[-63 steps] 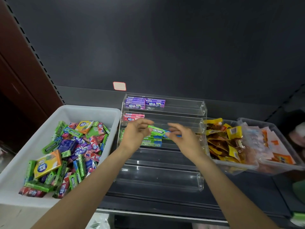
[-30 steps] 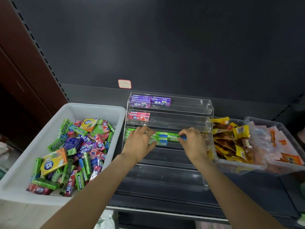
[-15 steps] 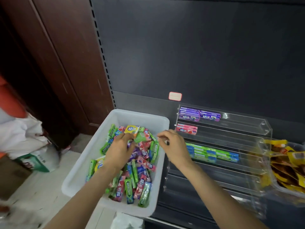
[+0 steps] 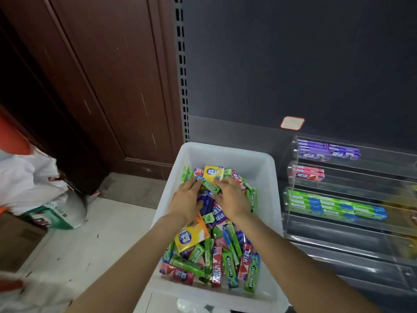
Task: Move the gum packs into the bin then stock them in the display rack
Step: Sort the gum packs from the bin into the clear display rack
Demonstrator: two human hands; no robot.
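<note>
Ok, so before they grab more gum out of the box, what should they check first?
1. Gum left in the white bin: ok, a big mixed pile.
2. Both hands over the pile: ok, left hand and right hand sit on the packs.
3. A pack actually gripped: cannot tell, the fingers lie around a green Doublemint pack but no clear pinch shows.
4. Room in the display rack: ok, the purple, pink and green rows all have free space, and the lower tiers look bare.
5. Colour matches a row: ok for green, which matches the green row.
</note>
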